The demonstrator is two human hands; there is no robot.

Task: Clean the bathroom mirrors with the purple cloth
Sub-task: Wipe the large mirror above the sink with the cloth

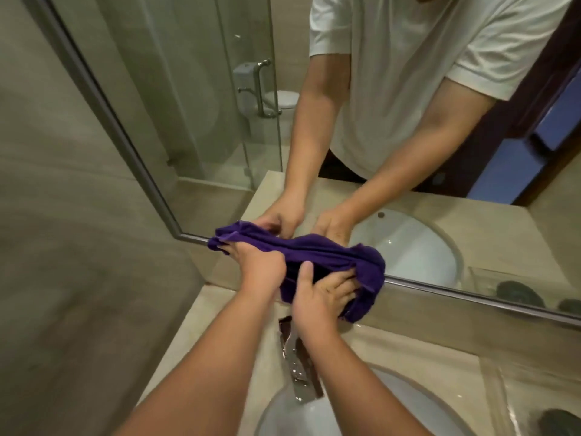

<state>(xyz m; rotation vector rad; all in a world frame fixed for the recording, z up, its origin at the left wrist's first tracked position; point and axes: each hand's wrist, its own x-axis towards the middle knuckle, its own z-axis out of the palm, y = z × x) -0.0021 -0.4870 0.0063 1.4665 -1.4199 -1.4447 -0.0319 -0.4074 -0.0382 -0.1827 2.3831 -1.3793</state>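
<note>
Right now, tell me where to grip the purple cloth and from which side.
Grip the purple cloth at its thick bunched middle, coming from below, the sink side. It lies gathered in a long roll along the mirror's lower edge; the left hand and right hand hold it that way.

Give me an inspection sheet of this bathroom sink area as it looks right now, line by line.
Surface: beige stone counter with a white sink set into it.
Job's things: purple cloth bunched at the lower frame of the mirror; contact with the glass cannot be told.
Clutter: dark object on a clear tray right of the sink; too blurred to identify.
Hands: left hand grips the cloth's left part; right hand grips its right part, thumb on top.
Cables: nothing seen.
Surroundings: chrome faucet below the hands; tiled wall to the left; the mirror reflects a glass shower door and a toilet.
</note>
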